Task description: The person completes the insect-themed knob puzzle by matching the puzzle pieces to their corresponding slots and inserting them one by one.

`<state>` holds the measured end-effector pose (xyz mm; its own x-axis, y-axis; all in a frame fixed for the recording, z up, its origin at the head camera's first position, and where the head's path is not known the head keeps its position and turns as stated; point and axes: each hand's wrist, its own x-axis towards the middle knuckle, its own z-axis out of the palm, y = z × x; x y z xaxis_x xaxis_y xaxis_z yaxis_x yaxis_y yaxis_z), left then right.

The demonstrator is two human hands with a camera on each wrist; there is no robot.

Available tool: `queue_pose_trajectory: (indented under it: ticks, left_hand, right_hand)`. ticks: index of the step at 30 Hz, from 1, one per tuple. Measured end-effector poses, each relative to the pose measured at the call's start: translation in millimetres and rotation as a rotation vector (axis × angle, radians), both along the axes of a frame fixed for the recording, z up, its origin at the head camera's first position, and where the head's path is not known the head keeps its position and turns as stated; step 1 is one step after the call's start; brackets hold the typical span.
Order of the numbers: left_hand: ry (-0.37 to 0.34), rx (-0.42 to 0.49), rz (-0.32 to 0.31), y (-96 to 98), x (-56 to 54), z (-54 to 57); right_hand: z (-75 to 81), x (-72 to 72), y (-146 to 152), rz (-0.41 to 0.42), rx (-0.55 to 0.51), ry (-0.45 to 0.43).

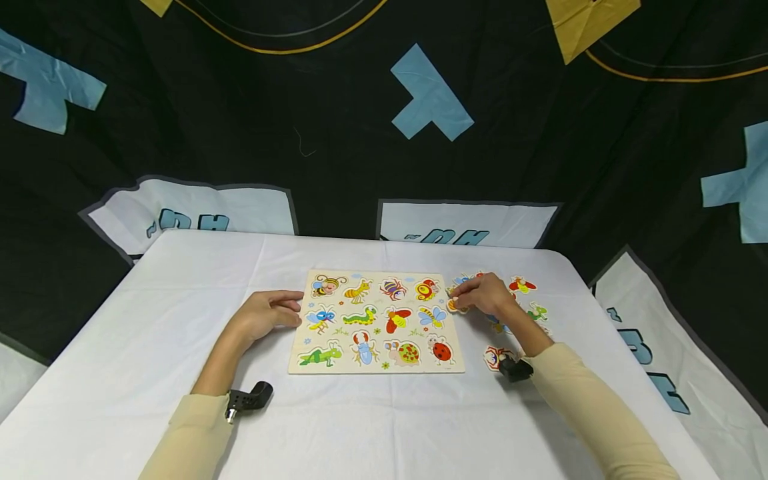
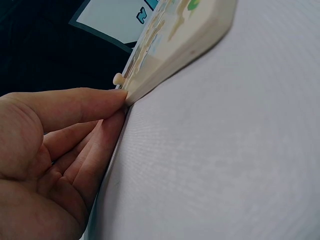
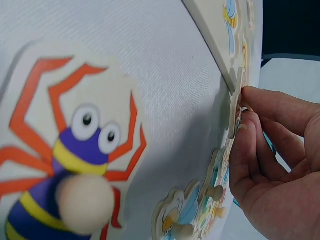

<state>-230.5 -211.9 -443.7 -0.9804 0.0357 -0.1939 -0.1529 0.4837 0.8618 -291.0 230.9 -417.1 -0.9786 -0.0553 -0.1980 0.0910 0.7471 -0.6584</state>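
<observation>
A wooden puzzle board (image 1: 384, 365) printed with insects lies flat on the white-covered table. My left hand (image 1: 264, 317) touches the board's left edge with its fingertips and thumb; in the left wrist view the thumb and fingers meet the edge, close to a small knob (image 2: 119, 79). Just beyond the board's right side, my right hand (image 1: 489, 295) pinches an insect puzzle piece (image 1: 456, 306). The right wrist view shows this piece (image 3: 235, 111) tilted nearly edge-on beside the board, its picture mostly hidden.
Several loose knobbed insect pieces lie right of the board, among them a red-winged piece (image 1: 522, 285) and a green piece (image 1: 537, 311). A spider piece (image 3: 82, 150) lies nearest the right wrist. Behind the white table (image 1: 360, 427) hangs a black cloth (image 1: 336, 153).
</observation>
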Motion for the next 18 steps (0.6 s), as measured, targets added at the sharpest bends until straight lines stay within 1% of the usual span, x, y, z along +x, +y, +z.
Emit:
queue_pose_trajectory:
  ticks: [3, 11, 18]
  left_hand:
    - [0.0, 0.003, 0.006, 0.1, -0.9, -0.7]
    - [0.003, 0.022, 0.001, -1.0, -1.1, -3.5]
    - [0.003, 0.022, -0.003, -0.6, -1.6, -2.6]
  right_hand:
    - [0.2, -0.2, -3.6, 0.01, -0.002, 0.007]
    - [1.7, -0.1, -16.3, 0.012, -0.05, 0.02]
    - [1.2, -0.7, -25.4, 0.032, -0.065, 0.039]
